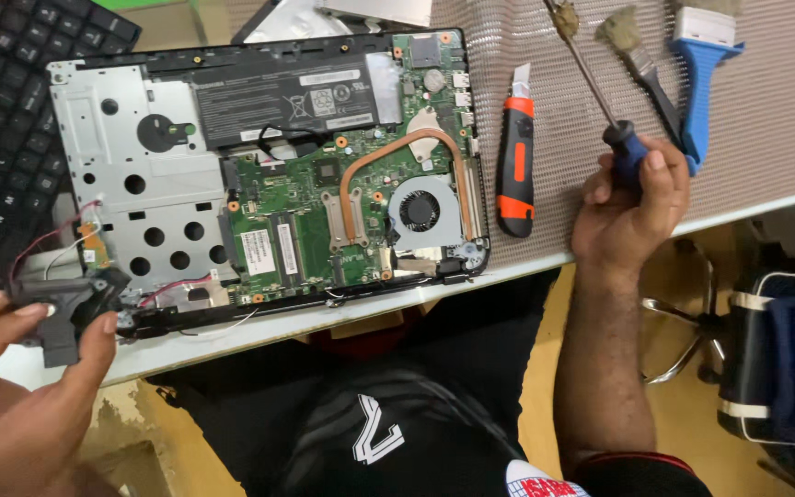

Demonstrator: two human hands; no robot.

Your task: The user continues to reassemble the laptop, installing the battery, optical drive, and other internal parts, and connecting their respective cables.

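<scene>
At lower left of the frame my left hand (11,387) pinches a small black part (62,313), wires trailing from it to the opened laptop (269,175) at centre. My right hand (627,207), right of centre, is clenched around a screwdriver (600,101), its shaft pointing up-left. A utility knife (515,166) lies between laptop and hand; a brush (701,74) lies upper right.

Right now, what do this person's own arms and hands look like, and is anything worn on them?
Both hands are bare: no gloves, rings or watch show. The left hand has fairly long, pale fingernails. The right hand leads into a bare forearm, uncovered up to a short dark sleeve with a thin red edge near the elbow. The left arm lies outside the picture.
</scene>
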